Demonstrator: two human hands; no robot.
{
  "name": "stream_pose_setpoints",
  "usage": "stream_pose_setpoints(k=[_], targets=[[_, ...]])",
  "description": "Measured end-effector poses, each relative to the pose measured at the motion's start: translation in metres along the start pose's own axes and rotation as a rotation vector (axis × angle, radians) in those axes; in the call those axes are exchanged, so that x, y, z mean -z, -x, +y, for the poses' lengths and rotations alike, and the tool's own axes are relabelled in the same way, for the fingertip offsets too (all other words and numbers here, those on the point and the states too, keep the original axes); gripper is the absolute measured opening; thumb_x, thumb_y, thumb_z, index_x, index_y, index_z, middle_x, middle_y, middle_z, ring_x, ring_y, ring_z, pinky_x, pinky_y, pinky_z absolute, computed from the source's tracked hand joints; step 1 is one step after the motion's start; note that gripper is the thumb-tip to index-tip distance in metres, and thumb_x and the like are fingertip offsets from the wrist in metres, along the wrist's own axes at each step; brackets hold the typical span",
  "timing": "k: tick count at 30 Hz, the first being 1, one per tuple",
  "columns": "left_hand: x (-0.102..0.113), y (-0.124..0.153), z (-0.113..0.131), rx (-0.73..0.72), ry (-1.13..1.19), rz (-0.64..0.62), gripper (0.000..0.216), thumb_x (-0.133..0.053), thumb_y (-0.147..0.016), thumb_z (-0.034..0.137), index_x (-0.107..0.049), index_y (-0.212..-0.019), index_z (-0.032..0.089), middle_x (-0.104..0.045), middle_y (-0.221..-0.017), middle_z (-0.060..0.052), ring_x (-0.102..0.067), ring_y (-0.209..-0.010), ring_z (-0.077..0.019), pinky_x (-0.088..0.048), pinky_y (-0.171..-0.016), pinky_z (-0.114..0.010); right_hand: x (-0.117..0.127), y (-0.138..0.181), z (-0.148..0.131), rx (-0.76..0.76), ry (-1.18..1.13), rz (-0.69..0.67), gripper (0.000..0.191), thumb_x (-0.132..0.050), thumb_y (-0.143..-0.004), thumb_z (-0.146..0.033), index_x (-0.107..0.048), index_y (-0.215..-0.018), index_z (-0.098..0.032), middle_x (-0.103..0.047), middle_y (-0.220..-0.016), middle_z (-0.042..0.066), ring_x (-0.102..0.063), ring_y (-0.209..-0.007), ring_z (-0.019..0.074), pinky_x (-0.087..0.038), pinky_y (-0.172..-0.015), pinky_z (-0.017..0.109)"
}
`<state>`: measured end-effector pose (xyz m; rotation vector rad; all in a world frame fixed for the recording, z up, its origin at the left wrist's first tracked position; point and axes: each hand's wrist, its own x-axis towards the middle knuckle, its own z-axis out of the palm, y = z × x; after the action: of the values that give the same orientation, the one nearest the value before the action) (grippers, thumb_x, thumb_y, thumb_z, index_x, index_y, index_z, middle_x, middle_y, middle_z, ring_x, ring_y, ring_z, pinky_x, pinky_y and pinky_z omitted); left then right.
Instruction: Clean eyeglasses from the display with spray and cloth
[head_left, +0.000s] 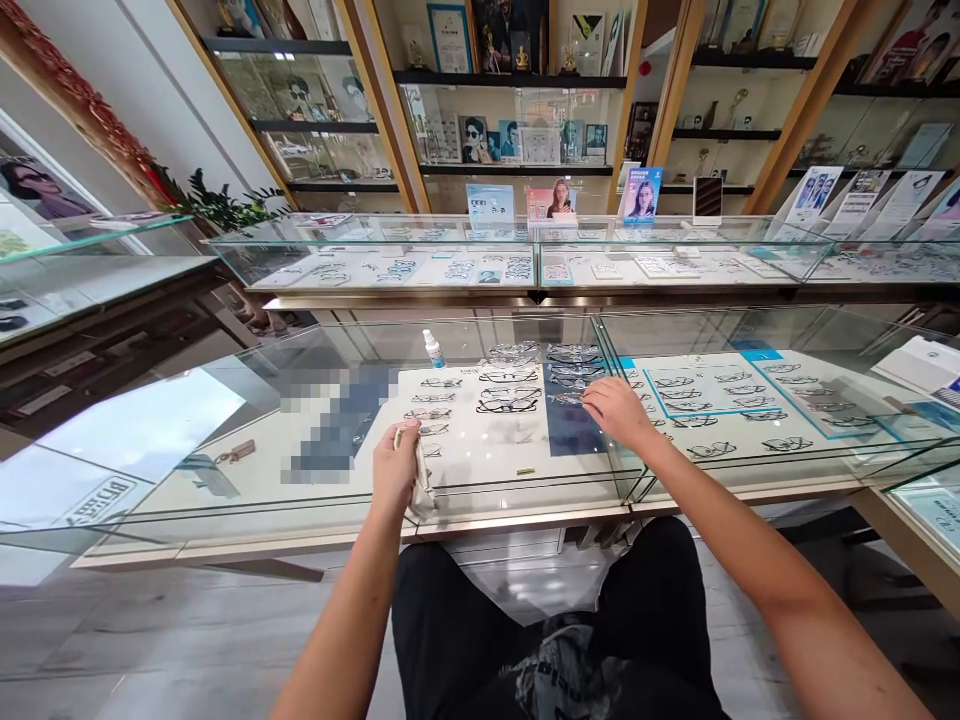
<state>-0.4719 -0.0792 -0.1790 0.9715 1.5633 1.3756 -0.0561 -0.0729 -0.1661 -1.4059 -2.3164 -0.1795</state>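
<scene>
I stand at a glass display counter (300,500) filled with rows of eyeglass frames (508,390). My left hand (395,468) is closed round a pale cleaning cloth (421,480) that hangs down onto the glass top. My right hand (616,410) rests on the glass with its fingers reaching left toward a pair of glasses (566,398) lying on the counter; whether it grips them I cannot make out. A small spray bottle (433,348) with a blue label stands on the glass farther back, left of the hands.
A second glass counter (525,255) with more frames runs behind, with upright advert cards (641,195) on it. Shelves of pictures and trophies line the back wall. A plant (217,205) stands at the left. Leaflets (926,365) lie at the right.
</scene>
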Motion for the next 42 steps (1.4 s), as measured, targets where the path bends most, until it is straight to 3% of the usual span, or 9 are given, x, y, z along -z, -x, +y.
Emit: stream_pose_setpoints(k=[7, 13, 18, 23, 26, 31, 37, 40, 42], targets=[[-0.001, 0.001, -0.012, -0.048, -0.036, 0.026, 0.053, -0.078, -0.075, 0.066, -0.067, -0.097, 0.019, -0.064, -0.076, 0.001, -0.056, -0.073, -0.0183, -0.044, -0.067, -0.027, -0.027, -0.001, 0.003, -0.037, 0.074, -0.059, 0.033, -0.052, -0.111, -0.016, -0.085, -0.109, -0.017, -0.085, -0.123, 0.012, -0.068, -0.120, 0.0291, -0.043, -0.112, 0.046], [0.000, 0.000, -0.013, -0.048, -0.075, 0.035, 0.053, -0.078, -0.075, 0.067, -0.067, -0.096, 0.020, -0.059, -0.070, 0.004, -0.051, -0.069, -0.0175, -0.041, -0.064, -0.028, -0.030, 0.003, 0.003, -0.057, 0.090, -0.086, 0.032, -0.054, -0.110, -0.016, -0.086, -0.110, -0.020, -0.085, -0.126, 0.010, -0.067, -0.121, 0.0287, -0.041, -0.113, 0.045], [-0.002, 0.002, -0.013, -0.048, -0.111, 0.034, 0.045, -0.075, -0.078, 0.064, -0.064, -0.092, 0.023, -0.040, -0.060, 0.008, -0.036, -0.058, -0.0146, -0.030, -0.056, -0.028, -0.017, -0.002, -0.003, -0.122, 0.089, -0.066, 0.024, -0.059, -0.109, -0.027, -0.081, -0.104, -0.020, -0.082, -0.123, 0.012, -0.067, -0.115, 0.0282, -0.042, -0.105, 0.043], [-0.003, 0.004, -0.011, -0.045, -0.121, 0.006, 0.040, -0.074, -0.080, 0.061, -0.063, -0.091, 0.024, -0.030, -0.059, 0.009, -0.027, -0.056, -0.0135, -0.024, -0.054, -0.027, -0.003, -0.029, 0.005, -0.291, 0.114, -0.062, 0.018, -0.060, -0.101, -0.021, -0.075, -0.091, -0.019, -0.077, -0.109, 0.013, -0.064, -0.105, 0.0291, -0.043, -0.091, 0.041], [-0.003, 0.005, -0.011, -0.036, -0.124, -0.001, 0.039, -0.073, -0.082, 0.061, -0.063, -0.093, 0.025, -0.027, -0.058, 0.010, -0.024, -0.054, -0.0132, -0.022, -0.053, -0.027, -0.001, -0.050, 0.016, -0.349, 0.111, -0.114, 0.019, -0.063, -0.100, -0.023, -0.077, -0.087, -0.020, -0.077, -0.111, 0.013, -0.064, -0.107, 0.0296, -0.044, -0.091, 0.041], [-0.003, 0.008, -0.011, -0.031, -0.135, 0.000, 0.037, -0.073, -0.083, 0.059, -0.063, -0.094, 0.025, -0.026, -0.056, 0.010, -0.023, -0.052, -0.0131, -0.023, -0.051, -0.027, -0.010, -0.077, 0.024, -0.405, 0.114, -0.221, 0.013, -0.072, -0.099, -0.023, -0.085, -0.098, -0.021, -0.078, -0.114, 0.015, -0.066, -0.116, 0.0331, -0.045, -0.099, 0.045], [-0.004, 0.010, -0.008, -0.067, -0.167, -0.004, 0.037, -0.070, -0.085, 0.059, -0.064, -0.093, 0.024, -0.032, -0.057, 0.009, -0.029, -0.054, -0.0143, -0.028, -0.054, -0.027, -0.013, -0.092, 0.014, -0.445, 0.086, -0.273, 0.024, -0.071, -0.092, -0.008, -0.078, -0.072, -0.019, -0.080, -0.097, 0.016, -0.071, -0.105, 0.0303, -0.045, -0.102, 0.045], [-0.002, 0.011, -0.005, -0.125, -0.195, 0.004, 0.038, -0.072, -0.080, 0.058, -0.067, -0.089, 0.022, -0.054, -0.067, 0.003, -0.046, -0.066, -0.0177, -0.038, -0.062, -0.028, 0.002, -0.093, 0.015, -0.479, 0.019, -0.267, 0.024, -0.071, -0.090, -0.007, -0.076, -0.070, -0.020, -0.079, -0.082, 0.011, -0.073, -0.090, 0.0270, -0.047, -0.097, 0.043], [-0.003, 0.012, 0.000, -0.168, -0.205, -0.008, 0.037, -0.073, -0.079, 0.058, -0.068, -0.084, 0.021, -0.066, -0.080, -0.002, -0.056, -0.080, -0.0211, -0.044, -0.071, -0.029, 0.017, -0.093, 0.016, -0.499, -0.048, -0.230, 0.018, -0.069, -0.092, -0.012, -0.077, -0.079, -0.022, -0.080, -0.079, 0.008, -0.074, -0.084, 0.0259, -0.049, -0.088, 0.039]])
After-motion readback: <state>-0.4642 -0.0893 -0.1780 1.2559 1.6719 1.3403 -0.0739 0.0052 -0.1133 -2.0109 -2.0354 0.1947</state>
